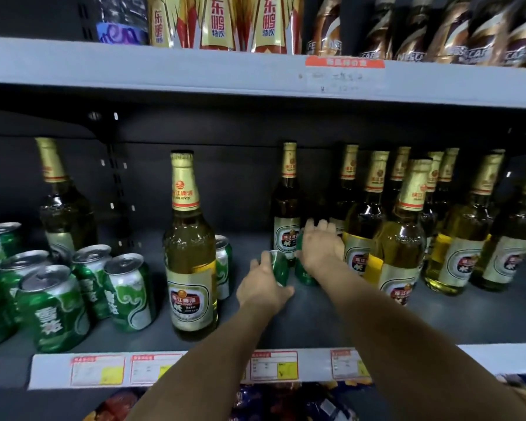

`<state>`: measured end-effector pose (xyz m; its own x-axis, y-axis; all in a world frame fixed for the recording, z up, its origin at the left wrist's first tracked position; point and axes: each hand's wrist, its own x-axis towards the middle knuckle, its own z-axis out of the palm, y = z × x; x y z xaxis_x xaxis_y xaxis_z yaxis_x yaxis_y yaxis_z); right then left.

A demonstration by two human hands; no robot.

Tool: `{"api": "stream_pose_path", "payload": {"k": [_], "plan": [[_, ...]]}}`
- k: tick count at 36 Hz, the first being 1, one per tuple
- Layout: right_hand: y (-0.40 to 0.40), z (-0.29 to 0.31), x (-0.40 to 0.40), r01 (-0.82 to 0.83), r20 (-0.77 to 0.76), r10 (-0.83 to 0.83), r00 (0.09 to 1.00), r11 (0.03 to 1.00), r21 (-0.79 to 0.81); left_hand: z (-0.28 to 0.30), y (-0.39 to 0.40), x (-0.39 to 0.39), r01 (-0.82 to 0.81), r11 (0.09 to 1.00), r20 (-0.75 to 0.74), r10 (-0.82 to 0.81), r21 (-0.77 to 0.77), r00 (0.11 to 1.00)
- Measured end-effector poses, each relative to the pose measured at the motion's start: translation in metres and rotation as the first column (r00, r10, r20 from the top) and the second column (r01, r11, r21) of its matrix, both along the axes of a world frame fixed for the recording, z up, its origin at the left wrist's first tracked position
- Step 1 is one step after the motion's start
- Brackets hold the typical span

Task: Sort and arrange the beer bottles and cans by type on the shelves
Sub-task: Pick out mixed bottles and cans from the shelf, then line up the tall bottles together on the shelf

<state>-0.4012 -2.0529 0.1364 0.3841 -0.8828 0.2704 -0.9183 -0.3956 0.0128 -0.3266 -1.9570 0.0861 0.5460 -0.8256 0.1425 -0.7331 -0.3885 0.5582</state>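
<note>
Both my arms reach deep into the middle shelf (316, 317). My left hand (263, 288) grips a green beer can (279, 267) near the shelf's middle. Just to its right my right hand (322, 247) wraps over a second green can (305, 273), most of which is hidden under the palm. A tall gold-labelled beer bottle (190, 247) stands alone left of my hands, with another green can (223, 265) behind it. Several green cans (53, 308) cluster at the left. Several matching bottles (403, 235) crowd the right side.
One bottle (63, 205) stands at the back left behind the cans, and one (287, 208) stands just behind my hands. Price tags (97, 370) line the shelf's front edge. The upper shelf (195, 69) carries gold drink bottles and brown coffee bottles.
</note>
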Motion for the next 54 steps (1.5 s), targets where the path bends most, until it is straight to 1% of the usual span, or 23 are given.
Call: {"api": "stream_pose_path", "payload": {"k": [4, 7, 12, 15, 18, 22, 27, 30, 34, 38, 41, 43, 44, 46, 48, 49, 51, 53, 54], "plan": [[0.015, 0.007, -0.004, -0.086, 0.046, 0.087, 0.995, 0.996, -0.014, 0.003, 0.007, -0.002, -0.040, 0.999, 0.032, 0.041, -0.029, 0.999], [0.027, 0.006, -0.013, -0.106, 0.112, 0.104, 0.988, 0.994, 0.015, 0.010, 0.015, -0.006, -0.052, 0.999, 0.083, 0.053, -0.016, 0.995], [0.049, 0.014, -0.033, -0.127, 0.141, 0.112, 0.984, 0.986, 0.106, 0.032, 0.029, -0.014, -0.075, 0.997, 0.147, 0.070, 0.029, 0.987], [0.062, 0.019, -0.044, -0.140, 0.147, 0.115, 0.982, 0.975, 0.175, 0.048, 0.038, -0.020, -0.053, 0.994, 0.251, 0.027, 0.095, 0.968], [0.072, 0.021, -0.054, -0.159, 0.147, 0.131, 0.980, 0.968, 0.196, 0.067, 0.048, -0.027, -0.009, 0.983, 0.335, -0.054, 0.183, 0.941], [0.082, 0.021, -0.062, -0.170, 0.158, 0.139, 0.978, 0.964, 0.205, 0.079, 0.054, -0.031, 0.016, 0.951, 0.329, -0.123, 0.309, 0.936], [0.089, 0.018, -0.063, -0.192, 0.152, 0.162, 0.975, 0.960, 0.206, 0.078, 0.053, -0.029, -0.006, 0.940, 0.326, -0.113, 0.342, 0.938], [0.089, 0.015, -0.062, -0.224, 0.157, 0.194, 0.968, 0.952, 0.208, 0.076, 0.047, -0.029, -0.058, 0.955, 0.345, -0.048, 0.290, 0.937], [0.085, 0.009, -0.065, -0.261, 0.204, 0.217, 0.954, 0.940, 0.220, 0.063, 0.042, -0.038, -0.108, 0.985, 0.280, 0.068, 0.132, 0.958], [0.083, 0.007, -0.072, -0.314, 0.325, 0.229, 0.918, 0.918, 0.242, 0.045, 0.039, -0.041, -0.090, 0.996, 0.321, 0.083, 0.007, 0.943], [0.085, 0.005, -0.075, -0.324, 0.310, 0.245, 0.919, 0.916, 0.236, 0.040, 0.041, -0.039, -0.074, 0.996, 0.354, 0.086, -0.045, 0.931], [0.086, 0.004, -0.076, -0.303, 0.330, 0.231, 0.915, 0.934, 0.188, 0.040, 0.044, -0.039, -0.072, 0.996, 0.368, 0.088, -0.059, 0.925], [0.087, 0.004, -0.076, -0.291, 0.359, 0.228, 0.905, 0.947, 0.134, 0.041, 0.045, -0.040, -0.073, 0.996, 0.372, 0.090, -0.060, 0.924], [0.090, 0.004, -0.075, -0.269, 0.430, 0.251, 0.867, 0.963, -0.021, 0.043, 0.049, -0.042, -0.068, 0.994, 0.361, 0.097, -0.091, 0.927], [0.096, 0.005, -0.071, -0.261, 0.497, 0.321, 0.806, 0.947, -0.188, 0.047, 0.058, -0.044, -0.053, 0.986, 0.358, 0.107, -0.158, 0.927], [0.099, 0.006, -0.067, -0.265, 0.521, 0.377, 0.766, 0.923, -0.278, 0.048, 0.063, -0.043, -0.041, 0.979, 0.372, 0.114, -0.198, 0.921], [0.110, 0.010, -0.056, -0.278, 0.556, 0.507, 0.658, 0.851, -0.447, 0.048, 0.076, -0.038, 0.000, 0.964, 0.412, 0.114, -0.266, 0.904], [0.125, 0.013, -0.042, -0.307, 0.566, 0.614, 0.550, 0.779, -0.547, 0.047, 0.094, -0.033, 0.044, 0.952, 0.450, 0.102, -0.303, 0.887], [0.135, 0.015, -0.033, -0.333, 0.556, 0.655, 0.512, 0.748, -0.575, 0.046, 0.103, -0.028, 0.060, 0.947, 0.467, 0.100, -0.316, 0.878]]}}
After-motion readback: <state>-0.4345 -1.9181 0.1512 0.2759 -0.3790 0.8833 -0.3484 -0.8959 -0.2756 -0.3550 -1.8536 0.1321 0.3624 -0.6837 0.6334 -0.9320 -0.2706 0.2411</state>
